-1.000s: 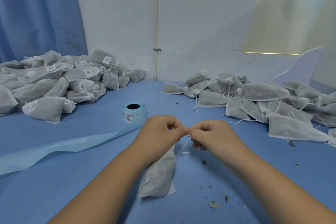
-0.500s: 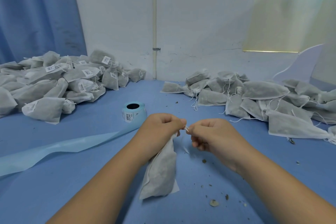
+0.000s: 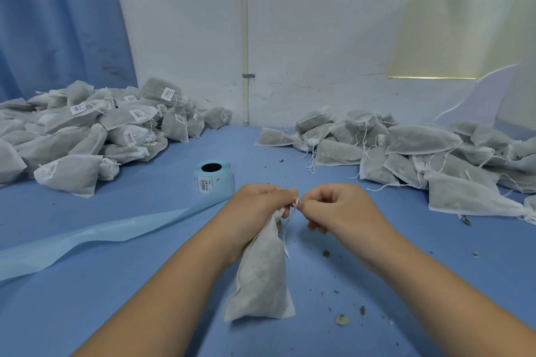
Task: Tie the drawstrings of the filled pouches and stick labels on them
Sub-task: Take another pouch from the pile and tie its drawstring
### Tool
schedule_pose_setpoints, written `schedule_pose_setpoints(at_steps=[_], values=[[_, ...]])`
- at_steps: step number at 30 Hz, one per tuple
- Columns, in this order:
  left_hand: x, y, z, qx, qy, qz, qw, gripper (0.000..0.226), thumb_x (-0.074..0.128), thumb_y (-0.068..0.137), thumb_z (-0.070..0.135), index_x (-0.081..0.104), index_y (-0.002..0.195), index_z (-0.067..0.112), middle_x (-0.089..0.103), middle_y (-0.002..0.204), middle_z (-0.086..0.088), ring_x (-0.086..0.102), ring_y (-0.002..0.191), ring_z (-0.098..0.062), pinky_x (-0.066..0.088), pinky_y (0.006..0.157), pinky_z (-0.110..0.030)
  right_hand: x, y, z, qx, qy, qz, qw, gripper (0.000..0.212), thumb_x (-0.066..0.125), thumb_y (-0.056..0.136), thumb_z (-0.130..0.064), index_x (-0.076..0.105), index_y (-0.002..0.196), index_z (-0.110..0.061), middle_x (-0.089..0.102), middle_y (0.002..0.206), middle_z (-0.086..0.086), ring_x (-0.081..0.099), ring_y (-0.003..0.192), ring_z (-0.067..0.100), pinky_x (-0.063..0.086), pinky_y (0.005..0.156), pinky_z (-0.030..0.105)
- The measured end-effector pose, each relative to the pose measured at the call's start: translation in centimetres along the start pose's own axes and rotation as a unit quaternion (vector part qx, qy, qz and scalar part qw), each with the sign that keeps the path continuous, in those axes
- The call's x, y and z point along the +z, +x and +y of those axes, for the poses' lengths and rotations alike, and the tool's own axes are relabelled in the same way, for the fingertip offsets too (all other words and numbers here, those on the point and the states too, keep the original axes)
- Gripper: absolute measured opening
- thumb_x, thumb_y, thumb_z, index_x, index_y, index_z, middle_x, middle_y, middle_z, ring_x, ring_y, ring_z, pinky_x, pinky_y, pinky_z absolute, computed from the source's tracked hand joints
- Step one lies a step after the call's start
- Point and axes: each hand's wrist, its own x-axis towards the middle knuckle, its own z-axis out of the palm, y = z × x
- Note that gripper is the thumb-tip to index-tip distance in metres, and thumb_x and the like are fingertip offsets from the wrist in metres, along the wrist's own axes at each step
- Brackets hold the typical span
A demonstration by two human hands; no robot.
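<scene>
Behind the work surface we are seeing a white wall (image 3: 319, 38) with a thin vertical pipe (image 3: 245, 38) running down it, and a blue curtain (image 3: 58, 23) hanging at the far left. Under everything we are looking at a blue table (image 3: 116, 284). On its left a labelled pile (image 3: 87, 136) of filled grey pouches is lying against the wall; on the right an unlabelled pile (image 3: 420, 153) is lying with loose white strings trailing. A pale blue backing strip (image 3: 101, 235) is running from the left edge up to the label roll (image 3: 214, 180), which is standing just beyond the hands. Front and centre, one pouch (image 3: 261, 278) is hanging neck-up with its bottom resting on the table. Our left hand (image 3: 258, 211) is curling round the pouch neck, gripping it. Our right hand (image 3: 339, 209) is sitting just beside it, fingertips pinching the white drawstring (image 3: 285, 229), whose loose end is dangling along the pouch. Small brown crumbs (image 3: 342, 319) are lying scattered on the table right of the pouch.
</scene>
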Motion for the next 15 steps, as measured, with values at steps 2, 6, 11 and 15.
schedule_pose_setpoints(at_steps=[2, 6, 11, 15], values=[[0.05, 0.06, -0.08, 0.0, -0.006, 0.002, 1.0, 0.03, 0.066, 0.091, 0.026, 0.06, 0.065, 0.012, 0.049, 0.064, -0.005, 0.042, 0.044, -0.015, 0.036, 0.053, -0.026, 0.15, -0.02, 0.02, -0.008, -0.002, 0.017, 1.0, 0.01, 0.069, 0.075, -0.023, 0.07, 0.065, -0.02, 0.062, 0.055, -0.008, 0.054, 0.052, 0.005, 0.043, 0.054, 0.021], [0.19, 0.08, -0.01, 0.002, -0.022, 0.011, 1.0, 0.03, 0.066, 0.09, 0.025, 0.06, 0.064, 0.013, 0.048, 0.066, -0.008, 0.041, 0.043, -0.015, 0.036, 0.051, -0.024, 0.43, 0.03, -0.06, -0.06, -0.024, 0.064, 0.996, 0.011, 0.07, 0.075, -0.013, 0.067, 0.066, -0.017, 0.056, 0.053, -0.01, 0.046, 0.049, 0.004, 0.037, 0.046, 0.012], [0.3, 0.05, -0.06, 0.014, -0.042, 0.026, 0.999, 0.038, 0.066, 0.09, 0.026, 0.063, 0.054, 0.018, 0.05, 0.055, -0.001, 0.041, 0.043, -0.014, 0.036, 0.049, -0.022, 0.51, -0.4, -0.14, -0.112, -0.048, 0.065, 0.99, 0.016, 0.07, 0.076, -0.011, 0.068, 0.063, -0.02, 0.057, 0.052, -0.011, 0.046, 0.047, 0.002, 0.038, 0.045, 0.013], [0.33, 0.21, -0.07, 0.035, -0.039, 0.052, 0.997, 0.034, 0.068, 0.09, 0.024, 0.069, 0.056, 0.019, 0.056, 0.057, 0.001, 0.043, 0.046, -0.013, 0.038, 0.054, -0.025, 0.82, -0.54, -0.25, -0.123, -0.066, 0.074, 0.987, 0.015, 0.07, 0.079, -0.016, 0.071, 0.064, -0.02, 0.061, 0.055, -0.009, 0.046, 0.046, 0.001, 0.038, 0.045, 0.012]])
